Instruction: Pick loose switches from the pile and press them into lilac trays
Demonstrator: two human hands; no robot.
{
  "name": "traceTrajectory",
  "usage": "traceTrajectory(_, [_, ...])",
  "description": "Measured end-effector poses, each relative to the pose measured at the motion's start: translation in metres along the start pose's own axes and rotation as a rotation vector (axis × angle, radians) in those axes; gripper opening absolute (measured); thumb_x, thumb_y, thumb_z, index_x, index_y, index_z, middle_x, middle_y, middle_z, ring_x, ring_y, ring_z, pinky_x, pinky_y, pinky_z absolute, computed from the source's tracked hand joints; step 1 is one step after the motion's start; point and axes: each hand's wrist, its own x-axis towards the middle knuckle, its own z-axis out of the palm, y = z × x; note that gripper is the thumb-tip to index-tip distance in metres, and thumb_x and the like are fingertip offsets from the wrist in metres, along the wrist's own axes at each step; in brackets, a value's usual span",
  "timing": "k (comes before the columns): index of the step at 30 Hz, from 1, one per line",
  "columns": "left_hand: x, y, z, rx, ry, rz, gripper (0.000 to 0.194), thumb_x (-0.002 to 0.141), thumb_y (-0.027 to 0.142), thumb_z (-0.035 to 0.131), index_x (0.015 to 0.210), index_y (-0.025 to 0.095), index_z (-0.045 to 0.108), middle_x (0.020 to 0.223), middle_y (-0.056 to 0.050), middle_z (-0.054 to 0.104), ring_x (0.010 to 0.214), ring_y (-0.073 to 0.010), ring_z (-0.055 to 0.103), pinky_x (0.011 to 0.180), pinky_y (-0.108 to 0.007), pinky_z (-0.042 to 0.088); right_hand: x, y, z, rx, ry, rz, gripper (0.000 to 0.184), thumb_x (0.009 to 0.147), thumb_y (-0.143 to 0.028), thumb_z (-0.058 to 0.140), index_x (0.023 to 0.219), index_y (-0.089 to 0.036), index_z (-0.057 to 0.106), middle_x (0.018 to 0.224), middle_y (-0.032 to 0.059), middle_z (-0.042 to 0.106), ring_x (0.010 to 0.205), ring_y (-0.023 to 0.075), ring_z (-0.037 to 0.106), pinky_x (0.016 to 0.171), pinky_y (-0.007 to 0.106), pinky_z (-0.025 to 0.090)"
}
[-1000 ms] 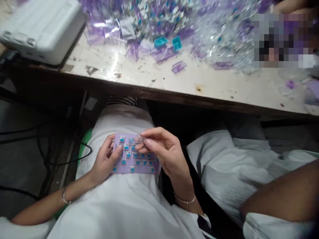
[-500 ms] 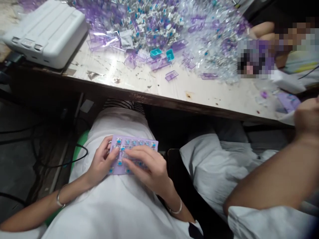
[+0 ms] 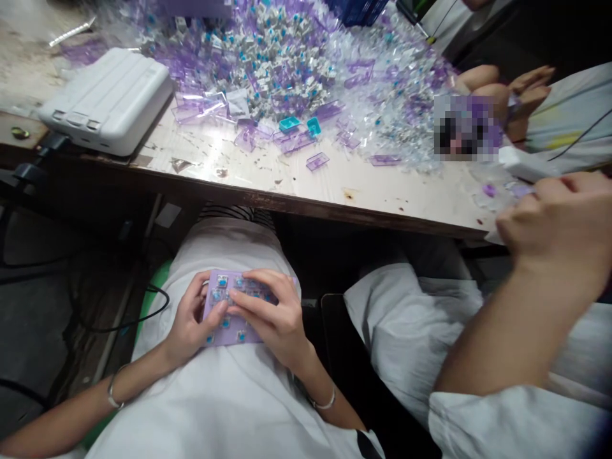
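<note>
Left hand [image 3: 194,322] curled, gripping the plate [image 3: 234,338] at its left edge, in the lap. Right hand [image 3: 268,312] half-curled, fingers laid across the plate; grip cannot be confirmed. At 2 o'clock, a co-worker's hand [image 3: 549,217] now sits higher, past the table [image 3: 205,156] edge. Switch pile [image 3: 268,70] at 12 o'clock.

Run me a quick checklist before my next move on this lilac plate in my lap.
Lilac plate lying on the lap: ok.
Left hand grip on the plate's left edge: ok.
Right hand over the plate: ok.
Every socket filled with a blue-stemmed switch: cannot tell, the hands cover part of the plate.
Co-worker's hand away from the plate: ok.
</note>
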Motion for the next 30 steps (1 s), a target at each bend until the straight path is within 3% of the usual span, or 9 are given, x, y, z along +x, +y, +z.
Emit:
traceTrajectory(7, [-0.001, -0.004, -0.003, 0.053, 0.017, 0.035, 0.033, 0.079, 0.036, 0.064, 0.105, 0.019, 0.051, 0.081, 0.000, 0.065, 0.067, -0.0158, 0.063, 0.062, -0.023, 0.050, -0.001, -0.001, 0.000, -0.027, 0.028, -0.079, 0.013, 0.090, -0.027, 0.063, 0.094, -0.023, 0.075, 0.103, 0.0085, 0.069, 0.099, 0.0200, 0.063, 0.081, 0.035, 0.049])
traceTrajectory(15, [0.001, 0.000, -0.002, 0.040, 0.040, 0.016, 0.030, 0.076, 0.035, 0.065, 0.097, 0.020, 0.050, 0.073, 0.001, 0.063, 0.059, -0.0135, 0.060, 0.054, -0.021, 0.047, 0.003, 0.001, -0.002, -0.082, -0.043, -0.120, 0.015, 0.090, -0.023, 0.062, 0.099, -0.026, 0.074, 0.108, 0.0072, 0.069, 0.101, 0.0201, 0.060, 0.083, 0.036, 0.047])
traceTrajectory(24, [0.000, 0.002, -0.001, 0.013, -0.012, -0.053, 0.034, 0.080, 0.043, 0.066, 0.100, 0.021, 0.049, 0.076, 0.001, 0.064, 0.064, -0.0140, 0.062, 0.057, -0.021, 0.049, -0.007, -0.002, 0.000, -0.117, -0.009, -0.071, 0.018, 0.090, -0.022, 0.062, 0.104, -0.028, 0.072, 0.109, 0.0059, 0.068, 0.100, 0.0202, 0.059, 0.083, 0.037, 0.048])
traceTrajectory(30, [-0.002, 0.008, 0.002, 0.006, -0.051, -0.058, 0.034, 0.083, 0.044, 0.064, 0.101, 0.020, 0.050, 0.074, 0.002, 0.062, 0.061, -0.0126, 0.058, 0.055, -0.020, 0.048, -0.005, -0.006, -0.013, -0.074, -0.130, 0.035, 0.018, 0.092, -0.024, 0.059, 0.104, -0.030, 0.070, 0.113, 0.0035, 0.066, 0.106, 0.0199, 0.059, 0.090, 0.038, 0.047])
